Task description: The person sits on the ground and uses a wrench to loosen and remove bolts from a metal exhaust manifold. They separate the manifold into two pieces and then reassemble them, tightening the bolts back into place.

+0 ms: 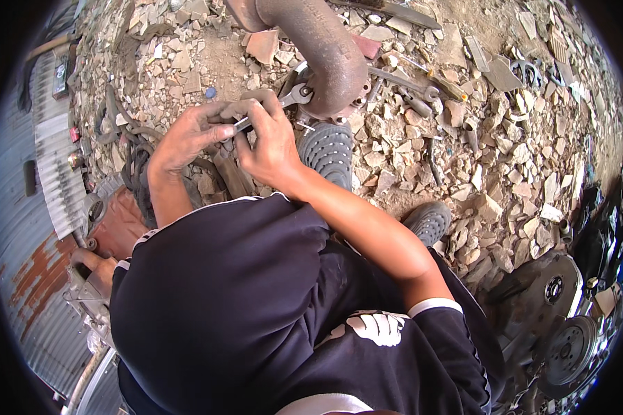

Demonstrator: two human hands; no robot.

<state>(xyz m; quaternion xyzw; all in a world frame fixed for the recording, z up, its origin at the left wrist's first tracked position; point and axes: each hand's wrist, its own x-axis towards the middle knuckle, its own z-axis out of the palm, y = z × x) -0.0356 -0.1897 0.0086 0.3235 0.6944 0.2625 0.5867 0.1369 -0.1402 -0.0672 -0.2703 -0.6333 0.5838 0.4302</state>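
Note:
A rusty, bent metal pipe (329,52) comes down from the top of the view and ends in a flange near the ground. A steel wrench (299,95) has its open jaw against the left side of that flange; whether it sits on a bolt I cannot make out. My right hand (270,142) wraps round the wrench's shaft just below the jaw. Farther down the same shaft, my left hand (190,135) pinches it between thumb and fingers. Both hands look smudged with dirt, and much of the shaft is hidden behind the fingers.
My grey perforated shoe (327,153) stands beside the flange, the other shoe (429,221) to the right. Broken stone (491,207) covers the ground. Another wrench (412,84) lies right of the pipe. Dark hoses (140,162) lie left; round metal parts (567,349) sit lower right.

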